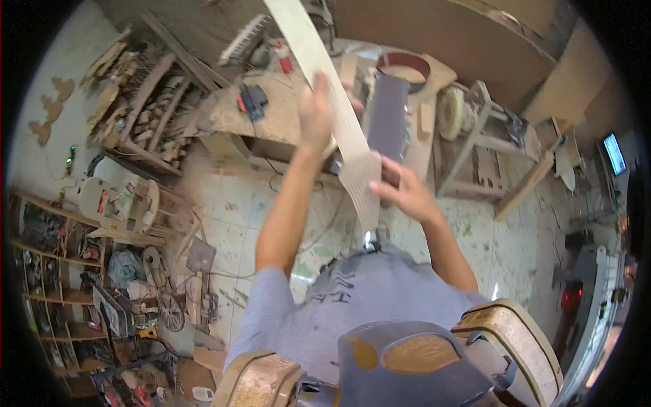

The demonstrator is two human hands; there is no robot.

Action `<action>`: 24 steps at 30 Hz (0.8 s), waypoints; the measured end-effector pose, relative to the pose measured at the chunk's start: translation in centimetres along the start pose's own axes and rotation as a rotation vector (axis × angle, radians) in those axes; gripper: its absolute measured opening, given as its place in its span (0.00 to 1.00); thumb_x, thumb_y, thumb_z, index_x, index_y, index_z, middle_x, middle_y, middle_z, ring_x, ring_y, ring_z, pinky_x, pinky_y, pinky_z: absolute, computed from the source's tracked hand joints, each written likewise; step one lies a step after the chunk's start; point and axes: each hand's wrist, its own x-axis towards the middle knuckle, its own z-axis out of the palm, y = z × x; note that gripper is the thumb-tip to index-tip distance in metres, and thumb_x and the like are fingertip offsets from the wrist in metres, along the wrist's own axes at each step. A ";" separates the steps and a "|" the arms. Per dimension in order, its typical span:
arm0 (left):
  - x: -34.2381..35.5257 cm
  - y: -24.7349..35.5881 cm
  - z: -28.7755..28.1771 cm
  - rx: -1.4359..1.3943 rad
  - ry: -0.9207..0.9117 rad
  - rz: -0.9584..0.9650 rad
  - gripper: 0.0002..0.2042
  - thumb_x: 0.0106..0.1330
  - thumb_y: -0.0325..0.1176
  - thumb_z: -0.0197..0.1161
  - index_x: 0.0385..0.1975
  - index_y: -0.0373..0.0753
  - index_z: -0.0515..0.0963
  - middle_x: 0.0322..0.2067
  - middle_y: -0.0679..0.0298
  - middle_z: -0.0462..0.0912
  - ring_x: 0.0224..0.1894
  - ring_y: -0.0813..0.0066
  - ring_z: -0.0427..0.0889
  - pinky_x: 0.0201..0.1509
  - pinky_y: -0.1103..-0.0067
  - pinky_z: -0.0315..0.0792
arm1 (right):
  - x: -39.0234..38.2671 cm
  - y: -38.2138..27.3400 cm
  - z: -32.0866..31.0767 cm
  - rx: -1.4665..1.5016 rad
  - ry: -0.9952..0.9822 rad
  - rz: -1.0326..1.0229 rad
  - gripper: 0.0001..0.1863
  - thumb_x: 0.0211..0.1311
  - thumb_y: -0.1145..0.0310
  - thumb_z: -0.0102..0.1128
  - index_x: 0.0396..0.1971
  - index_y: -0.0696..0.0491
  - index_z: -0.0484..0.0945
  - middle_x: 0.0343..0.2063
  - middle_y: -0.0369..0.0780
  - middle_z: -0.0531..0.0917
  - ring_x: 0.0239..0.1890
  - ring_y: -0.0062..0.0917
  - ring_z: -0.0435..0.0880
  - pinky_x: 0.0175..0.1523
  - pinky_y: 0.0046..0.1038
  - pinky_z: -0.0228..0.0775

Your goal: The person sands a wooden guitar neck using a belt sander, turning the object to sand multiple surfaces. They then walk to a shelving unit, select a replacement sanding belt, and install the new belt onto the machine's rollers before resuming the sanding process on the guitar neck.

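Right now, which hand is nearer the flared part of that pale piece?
The right hand, its thumb over the flare; the left hand is farther up the pale piece.

A soft grey-blue T-shirt point(400, 285) has short sleeves point(266, 305) and dark lettering point(341, 285) across the front; the left hand point(316, 119) and right hand point(407, 193) are bare. The headgear shows a blue-grey middle piece point(380, 334) with a brown oval point(424, 353) and a yellowish blotch point(364, 353), between two scuffed, tan-gold, rounded housings point(510, 342).
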 end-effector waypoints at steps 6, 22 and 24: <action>2.9 1.5 0.7 0.000 -0.027 0.159 0.26 0.80 0.51 0.39 0.43 0.28 0.70 0.38 0.46 0.82 0.29 0.63 0.85 0.32 0.71 0.80 | 2.2 -1.7 -1.9 0.264 -0.049 -0.011 0.31 0.62 0.67 0.65 0.63 0.63 0.68 0.50 0.42 0.82 0.47 0.24 0.82 0.54 0.26 0.74; 7.3 5.8 -6.3 1.191 0.101 0.516 0.28 0.63 0.34 0.62 0.64 0.34 0.68 0.57 0.51 0.75 0.59 0.59 0.76 0.63 0.67 0.71 | 1.7 -2.7 -10.2 -0.205 -0.024 0.077 0.18 0.52 0.68 0.64 0.42 0.61 0.78 0.31 0.43 0.85 0.26 0.21 0.82 0.32 0.26 0.76; 7.6 8.2 -7.7 1.562 0.148 0.837 0.35 0.55 0.27 0.59 0.68 0.44 0.65 0.69 0.53 0.61 0.73 0.56 0.60 0.75 0.61 0.57 | 1.8 -3.0 -11.9 -0.597 0.012 -0.085 0.21 0.48 0.70 0.61 0.46 0.57 0.81 0.33 0.43 0.86 0.31 0.29 0.85 0.40 0.29 0.78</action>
